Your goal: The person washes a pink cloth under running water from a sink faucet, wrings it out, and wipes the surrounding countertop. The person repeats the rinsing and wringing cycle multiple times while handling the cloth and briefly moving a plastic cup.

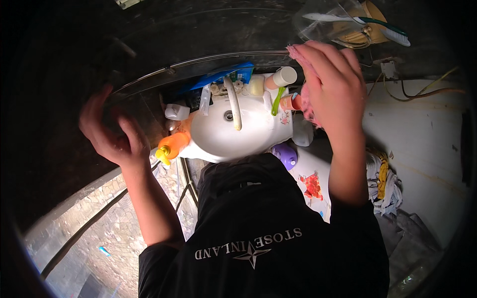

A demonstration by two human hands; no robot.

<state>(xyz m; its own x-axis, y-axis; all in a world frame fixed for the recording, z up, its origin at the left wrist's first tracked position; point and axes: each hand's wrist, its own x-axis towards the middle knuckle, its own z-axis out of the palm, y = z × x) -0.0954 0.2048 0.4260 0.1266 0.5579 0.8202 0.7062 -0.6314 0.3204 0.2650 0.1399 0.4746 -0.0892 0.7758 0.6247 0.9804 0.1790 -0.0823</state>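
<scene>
My right hand (337, 85) grips a pink cloth (309, 102), part of which hangs below the fingers. The cloth's upper end meets a thin, shiny edge (223, 56), perhaps of a glass shelf or mirror, that spans the view above the washbasin. At the other end of that edge, my left hand (115, 134) is raised and blurred, its fingers apart and nothing in them; whether a fingertip touches the edge is unclear. Below and between both hands lies a white washbasin (208, 130) with a pale faucet (233, 106) over its drain.
An orange pump bottle (173, 145) stands at the basin's left. Along the back are a white-lidded cup (285, 77), a green-handled item (278, 101) and a blue packet (242, 72). A purple bottle (285, 155) is at lower right. A toothbrush (384, 28) lies upper right, above loose wires (410, 97).
</scene>
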